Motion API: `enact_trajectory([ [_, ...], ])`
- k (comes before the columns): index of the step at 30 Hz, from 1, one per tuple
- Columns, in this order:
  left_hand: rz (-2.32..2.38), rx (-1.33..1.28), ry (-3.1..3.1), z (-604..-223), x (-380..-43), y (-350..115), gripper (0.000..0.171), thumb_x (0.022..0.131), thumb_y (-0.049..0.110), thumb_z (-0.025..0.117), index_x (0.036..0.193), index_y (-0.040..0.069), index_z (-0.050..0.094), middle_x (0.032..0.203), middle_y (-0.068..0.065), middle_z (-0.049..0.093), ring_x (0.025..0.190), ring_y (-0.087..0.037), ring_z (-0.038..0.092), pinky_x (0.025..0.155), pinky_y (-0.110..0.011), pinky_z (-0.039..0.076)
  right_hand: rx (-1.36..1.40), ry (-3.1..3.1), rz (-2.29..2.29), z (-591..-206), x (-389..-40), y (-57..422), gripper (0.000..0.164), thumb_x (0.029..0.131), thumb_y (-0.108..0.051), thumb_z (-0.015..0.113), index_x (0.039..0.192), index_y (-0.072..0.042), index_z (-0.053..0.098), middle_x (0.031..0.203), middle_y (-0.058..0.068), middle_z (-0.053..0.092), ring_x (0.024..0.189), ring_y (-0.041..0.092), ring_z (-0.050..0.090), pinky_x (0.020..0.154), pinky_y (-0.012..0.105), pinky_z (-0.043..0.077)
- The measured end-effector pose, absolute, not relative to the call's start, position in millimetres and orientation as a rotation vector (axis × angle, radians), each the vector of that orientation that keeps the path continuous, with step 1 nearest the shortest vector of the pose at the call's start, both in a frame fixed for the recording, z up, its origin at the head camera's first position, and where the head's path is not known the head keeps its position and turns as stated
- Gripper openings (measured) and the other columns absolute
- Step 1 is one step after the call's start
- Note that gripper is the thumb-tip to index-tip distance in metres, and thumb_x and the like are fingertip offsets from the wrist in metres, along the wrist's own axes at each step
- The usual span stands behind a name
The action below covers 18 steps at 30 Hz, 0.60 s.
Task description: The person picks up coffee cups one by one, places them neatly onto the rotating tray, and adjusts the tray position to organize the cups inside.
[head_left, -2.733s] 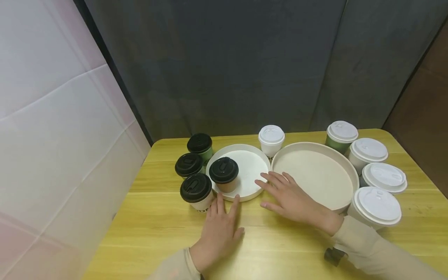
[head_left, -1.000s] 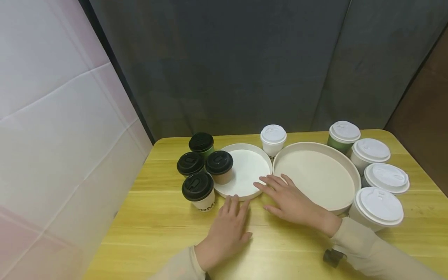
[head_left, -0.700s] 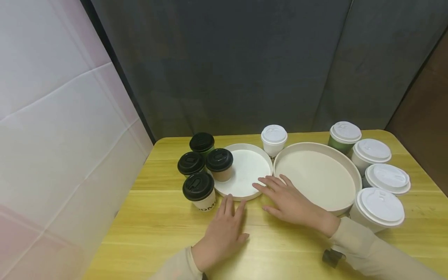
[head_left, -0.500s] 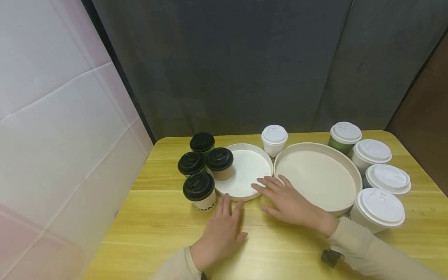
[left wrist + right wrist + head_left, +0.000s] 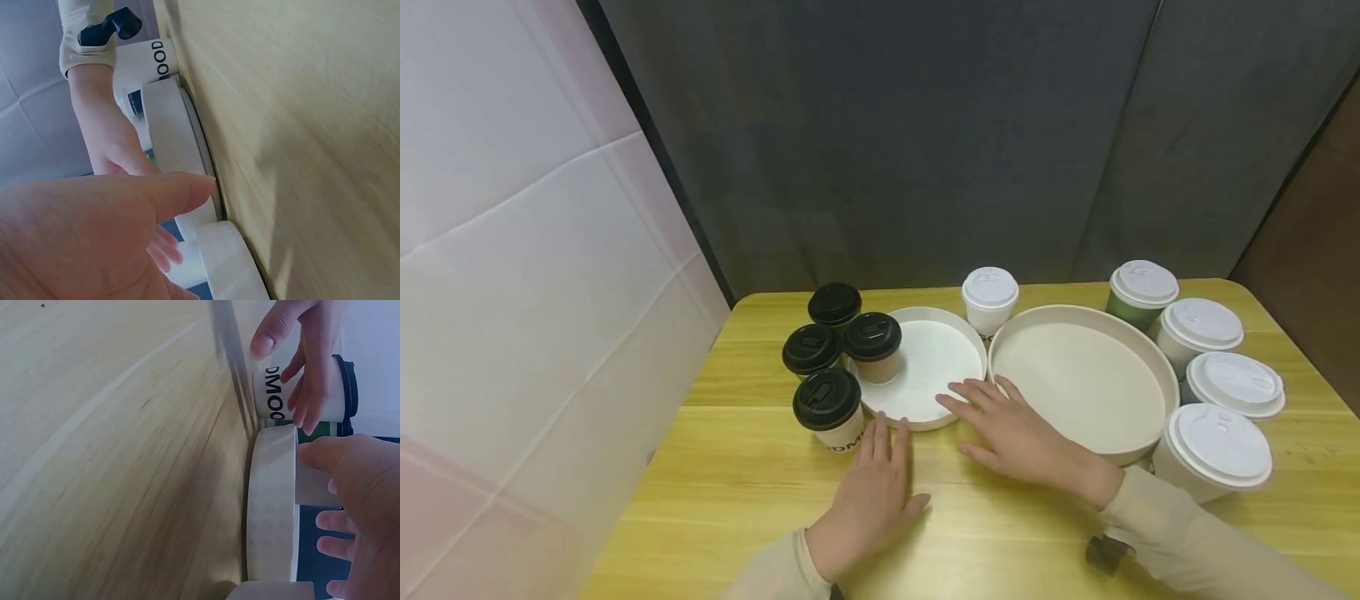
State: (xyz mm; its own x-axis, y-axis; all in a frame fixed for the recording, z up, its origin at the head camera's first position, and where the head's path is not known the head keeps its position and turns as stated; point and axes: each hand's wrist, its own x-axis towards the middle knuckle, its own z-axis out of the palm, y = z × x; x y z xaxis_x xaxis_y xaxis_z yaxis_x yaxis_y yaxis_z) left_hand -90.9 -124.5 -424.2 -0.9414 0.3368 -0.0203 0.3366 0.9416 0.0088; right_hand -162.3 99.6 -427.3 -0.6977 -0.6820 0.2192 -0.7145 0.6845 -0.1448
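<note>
My left hand (image 5: 872, 492) has its fingers extended just in front of the white round tray (image 5: 936, 358), fingertips at or near its front rim; contact cannot be told. My right hand (image 5: 1015, 433) hovers with spread fingers over that tray's right front rim, close to the larger cream tray (image 5: 1082, 375). Neither hand holds anything. On the white tray's left side stands a brown paper coffee cup (image 5: 880, 367) with a black lid. Left of my left fingertips is a white lettered coffee cup (image 5: 838, 435), also black-lidded.
Two more black-lidded cups, a rear one (image 5: 835, 307) and a middle one (image 5: 812, 350), stand left of the white tray. A small white-lidded cup (image 5: 990, 300) stands behind the trays. Several white-lidded cups (image 5: 1213, 450) line the cream tray's right side, on the wooden table (image 5: 722, 483).
The brown cup has shifted back and slightly left on the white tray. My left hand drew away from it rightward, then drifted back left. My right hand moved slightly left.
</note>
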Motion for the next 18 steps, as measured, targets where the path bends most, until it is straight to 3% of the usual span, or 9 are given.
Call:
enact_trajectory([
  [6,0.003,0.568,3.119,-412,-86,-123,0.094,0.087,0.055,0.066,0.153,-0.001,0.028,0.153,-0.026,0.040,0.139,-0.041,0.043,0.116,-0.046,0.040,1.164,-2.695,0.389,-426,-163,96,0.067,0.092,-0.039,0.067,0.151,-0.019,0.041,0.151,0.007,0.049,0.140,0.029,0.045,0.117,0.060,0.031],
  [12,0.095,0.608,3.293,-383,-85,-126,0.079,0.090,0.049,0.064,0.151,0.007,0.036,0.136,-0.015,0.060,0.120,-0.032,0.061,0.097,-0.043,0.055,1.179,-2.630,0.493,-420,-165,83,0.066,0.092,-0.034,0.068,0.151,-0.017,0.041,0.149,0.004,0.051,0.137,0.025,0.048,0.116,0.058,0.035],
  [18,0.042,0.539,3.567,-362,-99,-146,0.081,0.080,0.045,0.078,0.144,0.005,0.046,0.130,-0.018,0.063,0.115,-0.036,0.062,0.083,-0.047,0.059,1.180,-2.682,0.776,-411,-167,62,0.066,0.094,-0.033,0.066,0.151,-0.014,0.040,0.150,0.007,0.051,0.138,0.026,0.049,0.115,0.048,0.039],
])
